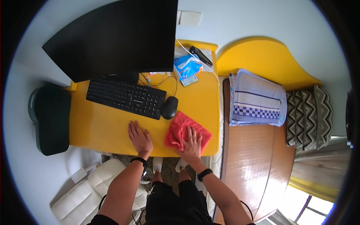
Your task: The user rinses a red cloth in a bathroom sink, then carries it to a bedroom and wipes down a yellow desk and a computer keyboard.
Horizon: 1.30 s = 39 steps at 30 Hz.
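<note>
A red cloth (187, 129) lies folded and a little rumpled at the near right corner of the yellow desk (101, 129). My right hand (192, 144) rests flat on top of it, fingers stretched out over the fabric. Left of the cloth, my left hand (140, 140) lies with fingers extended on the bare desktop near its front edge, holding nothing. Beyond my hands are a black keyboard (125, 97) and, just above the cloth, a black computer mouse (170, 108).
A large black monitor (116, 37) stands at the back. A blue-and-white packet (186, 66) and a dark handheld object (201, 56) lie at the back right. A white padded chair (90, 191) is at lower left; a bed with a folded quilt (257, 99) adjoins the right side.
</note>
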Tool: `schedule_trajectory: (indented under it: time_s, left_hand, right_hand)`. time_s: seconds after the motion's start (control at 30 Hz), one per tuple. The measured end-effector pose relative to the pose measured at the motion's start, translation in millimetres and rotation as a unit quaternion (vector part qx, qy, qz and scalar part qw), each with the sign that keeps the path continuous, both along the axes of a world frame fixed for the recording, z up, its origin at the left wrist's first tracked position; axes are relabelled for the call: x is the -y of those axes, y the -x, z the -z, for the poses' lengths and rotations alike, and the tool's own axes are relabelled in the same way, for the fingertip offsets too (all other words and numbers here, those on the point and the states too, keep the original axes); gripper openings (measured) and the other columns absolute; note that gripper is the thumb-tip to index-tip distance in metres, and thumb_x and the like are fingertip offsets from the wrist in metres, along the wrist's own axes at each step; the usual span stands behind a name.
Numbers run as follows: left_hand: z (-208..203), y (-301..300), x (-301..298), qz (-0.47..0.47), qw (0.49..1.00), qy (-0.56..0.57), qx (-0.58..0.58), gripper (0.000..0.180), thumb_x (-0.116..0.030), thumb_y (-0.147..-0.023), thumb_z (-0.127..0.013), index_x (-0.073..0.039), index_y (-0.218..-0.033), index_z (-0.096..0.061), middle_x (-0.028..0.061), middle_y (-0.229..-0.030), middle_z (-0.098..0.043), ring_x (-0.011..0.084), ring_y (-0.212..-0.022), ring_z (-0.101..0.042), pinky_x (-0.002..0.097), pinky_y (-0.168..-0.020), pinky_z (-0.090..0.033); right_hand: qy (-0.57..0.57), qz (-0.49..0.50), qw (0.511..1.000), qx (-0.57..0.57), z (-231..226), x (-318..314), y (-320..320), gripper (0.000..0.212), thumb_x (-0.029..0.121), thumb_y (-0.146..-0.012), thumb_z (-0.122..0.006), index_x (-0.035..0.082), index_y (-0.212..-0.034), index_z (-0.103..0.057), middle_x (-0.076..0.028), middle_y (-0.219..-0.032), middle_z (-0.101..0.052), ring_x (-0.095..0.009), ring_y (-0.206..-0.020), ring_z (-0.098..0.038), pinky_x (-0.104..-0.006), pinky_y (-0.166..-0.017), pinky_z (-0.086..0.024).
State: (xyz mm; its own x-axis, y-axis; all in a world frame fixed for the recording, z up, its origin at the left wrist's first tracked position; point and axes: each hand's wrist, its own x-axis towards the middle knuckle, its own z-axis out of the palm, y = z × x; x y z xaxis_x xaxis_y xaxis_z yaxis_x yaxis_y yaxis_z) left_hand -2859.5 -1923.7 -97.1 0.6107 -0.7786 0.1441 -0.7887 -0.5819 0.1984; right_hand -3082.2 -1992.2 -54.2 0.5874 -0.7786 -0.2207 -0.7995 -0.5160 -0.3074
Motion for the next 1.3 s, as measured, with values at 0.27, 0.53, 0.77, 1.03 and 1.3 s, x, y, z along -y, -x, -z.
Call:
schedule_trajectory:
  time_s: [0.27,0.53,0.77,1.03,1.3]
  left_hand:
    - [1.0,2.0,4.0,-0.017,0.998,-0.059,-0.024,0.064,-0.039,-0.097,-0.036,-0.006,-0.15,-0.021,0.0173,-0.156,-0.019,0.0346,-0.144,-0.018,0.0493,-0.117,-0.016]
    - [-0.3,-2.4,-0.7,-0.031,0.997,-0.005,-0.066,0.062,-0.038,-0.098,-0.038,-0.006,-0.149,-0.026,0.0175,-0.155,-0.023,0.0362,-0.142,-0.022,0.0497,-0.116,-0.017]
    - [-3.1,-3.1,-2.3,-0.035,0.998,0.011,-0.05,0.061,-0.036,-0.097,-0.039,-0.006,-0.148,-0.027,0.0174,-0.154,-0.024,0.036,-0.142,-0.022,0.0497,-0.116,-0.019]
    - [-2.1,4.5,4.2,-0.027,0.998,0.015,-0.046,0.063,-0.034,-0.094,-0.044,-0.002,-0.146,-0.03,0.0192,-0.154,-0.025,0.035,-0.143,-0.021,0.0483,-0.117,-0.018]
    - [-2.3,7.7,3.5,-0.016,0.999,0.023,-0.032,0.065,-0.031,-0.092,-0.047,0.002,-0.145,-0.03,0.025,-0.152,-0.026,0.0393,-0.141,-0.024,0.0503,-0.116,-0.018]
  right_hand:
    - [0.118,0.008,0.993,-0.005,18.3,162.0,4.5,0.057,0.047,-0.081,-0.061,0.021,-0.13,-0.058,-0.017,-0.156,-0.02,-0.039,-0.145,-0.013,-0.059,-0.116,-0.005]
    - [0.166,-0.003,0.986,0.032,30.5,176.6,-5.9,0.054,0.041,-0.075,-0.065,0.018,-0.124,-0.062,-0.017,-0.154,-0.023,-0.039,-0.143,-0.018,-0.06,-0.113,-0.013]
    - [0.187,-0.015,0.981,0.052,32.9,167.5,-6.0,0.051,0.042,-0.08,-0.06,0.018,-0.125,-0.061,-0.016,-0.155,-0.023,-0.037,-0.143,-0.019,-0.0617,-0.112,-0.012]
    - [0.154,0.028,0.987,0.033,23.4,94.0,6.1,0.048,0.039,-0.083,-0.06,0.023,-0.128,-0.059,-0.016,-0.157,-0.019,-0.037,-0.146,-0.012,-0.0628,-0.113,-0.007]
    - [0.033,0.063,0.997,-0.002,11.8,-13.5,2.4,0.065,0.044,-0.076,-0.067,0.023,-0.135,-0.052,-0.018,-0.159,-0.007,-0.039,-0.147,0.0,-0.0654,-0.113,-0.001]
